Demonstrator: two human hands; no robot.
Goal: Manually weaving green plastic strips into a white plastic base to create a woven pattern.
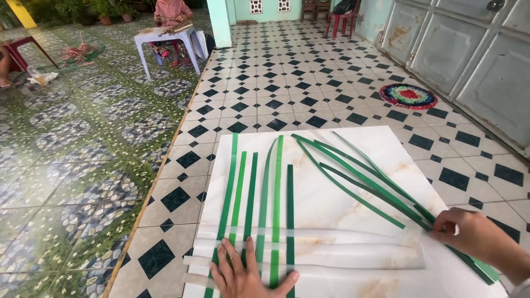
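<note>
A white marbled board (331, 193) lies on the tiled floor. Several green strips (259, 187) run lengthwise on its left half, woven through white cross strips (342, 256) near the front edge. My left hand (245, 273) lies flat with fingers spread, pressing down on the green and white strips at the front. My right hand (475, 234) pinches a bunch of green strips (364, 176) at their near ends; they fan out diagonally toward the far middle of the board.
Black-and-white floor tiles surround the board; green patterned tiles lie to the left. A round colourful mat (408, 95) lies by the grey metal doors (475, 60). A seated person works at a small white table (165, 41) far left. Red chairs (341, 19) stand at the back.
</note>
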